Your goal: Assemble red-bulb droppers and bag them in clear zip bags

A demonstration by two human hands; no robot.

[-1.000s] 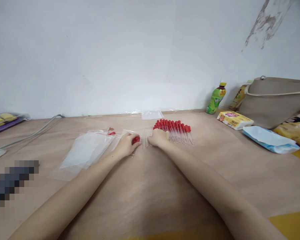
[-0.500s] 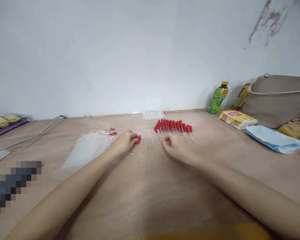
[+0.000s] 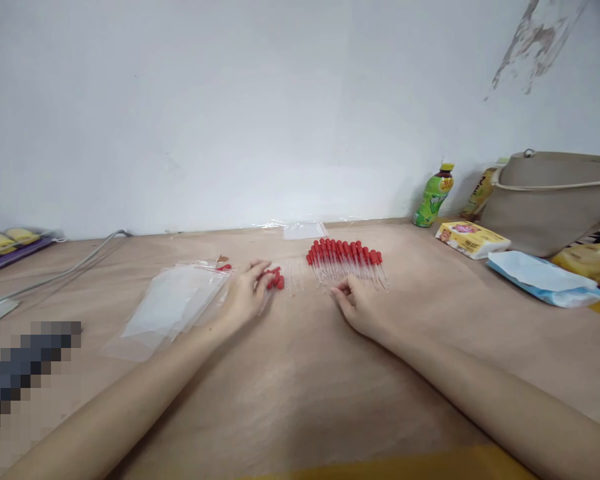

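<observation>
Red rubber dropper bulbs (image 3: pixel 279 281) lie in a small heap left of centre. My left hand (image 3: pixel 245 293) is at the heap's left side, thumb and fingers apart, fingertips close to the bulbs. Beside the heap, several thin clear tubes (image 3: pixel 294 277) lie side by side. To their right is a row of droppers (image 3: pixel 347 257), clear tubes capped with red bulbs pointing at the wall. Just in front of this row, my right hand (image 3: pixel 359 303) has its fingers curled and thumb drawn in; what they hold, if anything, cannot be made out.
Clear zip bags (image 3: pixel 167 300) lie under and beside the left forearm. A small white bag (image 3: pixel 304 231) sits by the wall. At right are a green bottle (image 3: pixel 433 200), a yellow box (image 3: pixel 473 240), a blue-white packet (image 3: pixel 545 277) and a grey handbag (image 3: pixel 555 200). A cable (image 3: pixel 87 257) runs at left.
My right hand has drawn back from the dropper row, leaving more of the tubes visible. My left hand has shifted slightly left and its fingers have spread from the red bulbs.
</observation>
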